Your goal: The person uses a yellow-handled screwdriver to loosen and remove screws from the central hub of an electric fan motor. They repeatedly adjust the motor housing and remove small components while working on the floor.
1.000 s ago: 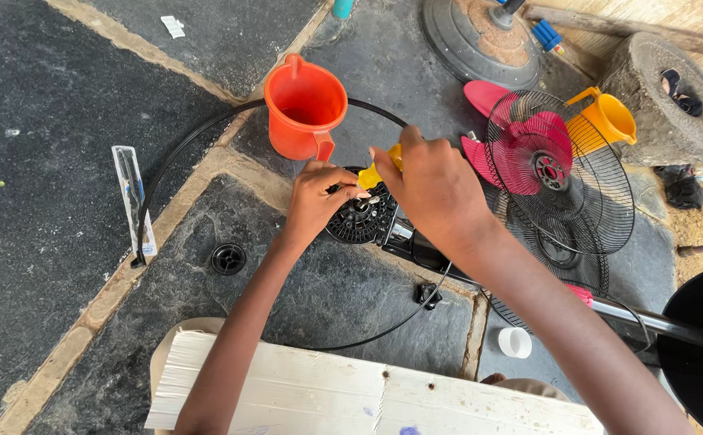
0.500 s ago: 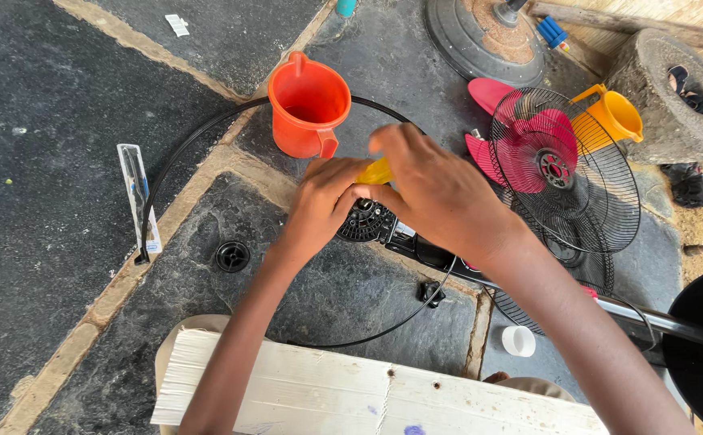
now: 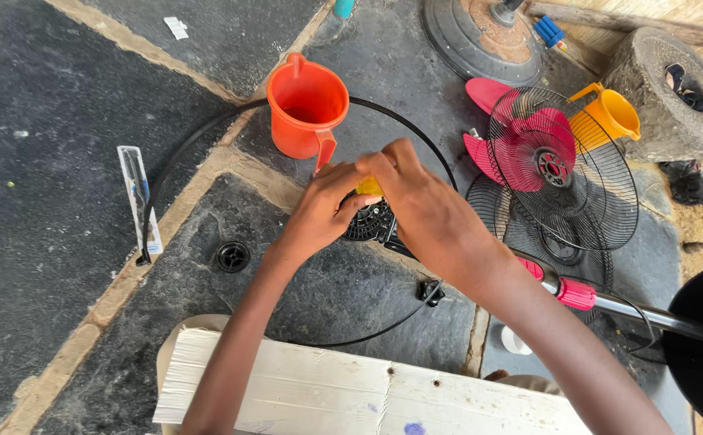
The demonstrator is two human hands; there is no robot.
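Two bare forearms, no sleeves, bare hands, no rings or wristbands

An orange jug, a yellow jug, pink fan blades — perhaps a packaged tool further left.

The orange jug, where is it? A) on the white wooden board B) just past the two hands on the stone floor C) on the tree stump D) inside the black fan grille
B: the orange jug stands upright on the stone floor just beyond the left hand and right hand.
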